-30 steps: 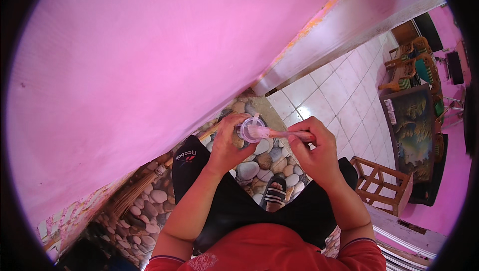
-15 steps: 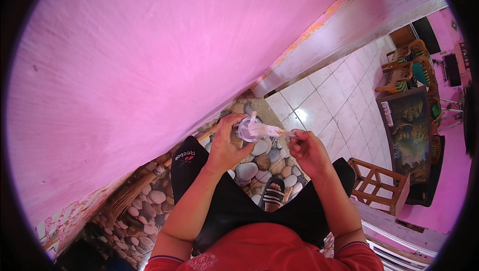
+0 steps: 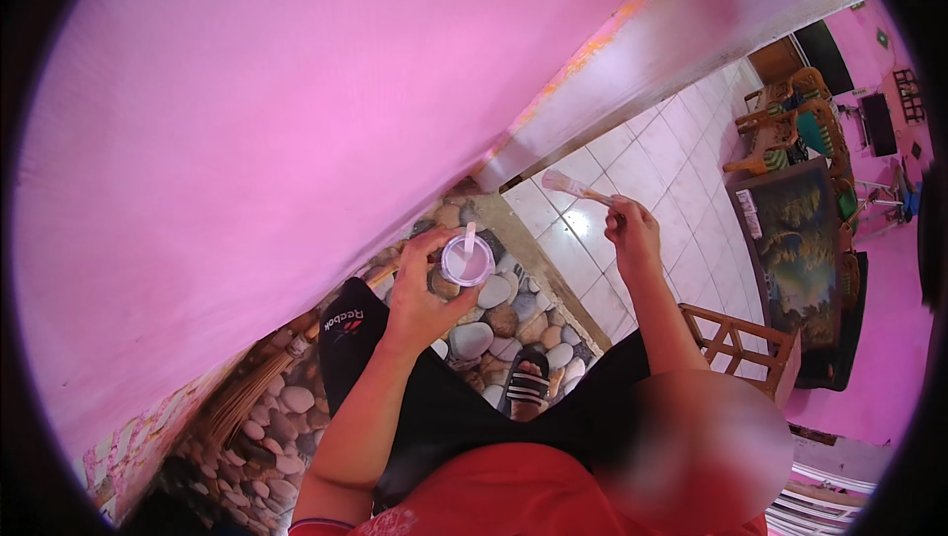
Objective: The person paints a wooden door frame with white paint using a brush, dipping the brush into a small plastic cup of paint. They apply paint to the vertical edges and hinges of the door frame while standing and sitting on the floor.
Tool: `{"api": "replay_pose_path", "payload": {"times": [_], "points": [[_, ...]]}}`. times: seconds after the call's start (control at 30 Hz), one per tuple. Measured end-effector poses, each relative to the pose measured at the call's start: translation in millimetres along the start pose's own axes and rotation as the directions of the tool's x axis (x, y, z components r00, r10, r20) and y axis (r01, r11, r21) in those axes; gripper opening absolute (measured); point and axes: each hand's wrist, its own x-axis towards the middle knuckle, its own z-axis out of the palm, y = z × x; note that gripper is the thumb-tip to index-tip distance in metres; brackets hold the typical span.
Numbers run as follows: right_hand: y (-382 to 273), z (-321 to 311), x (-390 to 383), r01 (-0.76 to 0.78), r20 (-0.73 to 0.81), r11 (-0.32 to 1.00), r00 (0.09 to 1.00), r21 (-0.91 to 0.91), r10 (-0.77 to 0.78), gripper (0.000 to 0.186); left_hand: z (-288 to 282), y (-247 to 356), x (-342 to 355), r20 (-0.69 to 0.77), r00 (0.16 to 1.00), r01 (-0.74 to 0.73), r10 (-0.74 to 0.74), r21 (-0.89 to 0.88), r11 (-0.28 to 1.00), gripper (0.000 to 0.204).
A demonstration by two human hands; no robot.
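My left hand [image 3: 420,299] grips a small clear plastic cup [image 3: 480,269] of pale paint, with a pale flat stick [image 3: 470,240] standing in it. In my right hand [image 3: 632,232] is a paintbrush [image 3: 573,188], held by its handle, its pale-coated bristles pointing left, raised apart from the cup above and to its right. The pink wall [image 3: 257,141] rises beside me on the left. A blurred patch hides part of my right forearm.
Below are pebble-patterned flooring [image 3: 472,339] and white tiles [image 3: 671,191], with my sandalled foot [image 3: 528,388]. A broom [image 3: 247,403] lies along the left wall. At right are a wooden frame [image 3: 750,348], a leaning painting [image 3: 795,250] and wooden chairs [image 3: 780,136].
The brush has come out of the cup and moved up and right with my right hand. The cup in my left hand has shifted slightly left.
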Motion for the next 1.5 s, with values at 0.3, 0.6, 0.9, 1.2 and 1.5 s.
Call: {"api": "replay_pose_path", "payload": {"times": [0.3, 0.6, 0.9, 1.2, 1.5], "points": [[114.4, 7.0, 103.6, 0.479, 0.146, 0.59, 0.841, -0.649, -0.522, 0.019, -3.0, 6.1, -10.5, -0.019, 1.0, 0.002, -0.002, 0.015, 1.0, 0.07], [148.1, 36.4, 123.4, 0.586, 0.356, 0.298, 0.745, -0.754, -0.564, 0.018, -9.5, 8.3, -20.3, -0.021, 1.0, -0.018, 0.02, 0.064, 0.998, 0.069], [163.6, 41.5, 110.8, 0.636, 0.481, 0.099, 0.667, -0.765, -0.568, 0.02, -8.4, 13.4, -19.9, 0.005, 1.0, -0.027, 0.026, 0.077, 0.997, 0.071], [172.0, 48.7, 114.2, 0.583, 0.419, 0.13, 0.704, -0.802, -0.573, 0.017, -10.2, 15.8, -25.6, 0.013, 1.0, -0.018, 0.017, 0.064, 0.998, 0.072], [192.1, 36.1, 130.1, 0.542, 0.42, 0.086, 0.732, -0.836, -0.536, 0.016, -7.5, 13.7, -22.6, 0.032, 0.998, -0.047, 0.046, 0.051, 0.998, 0.073]]}}
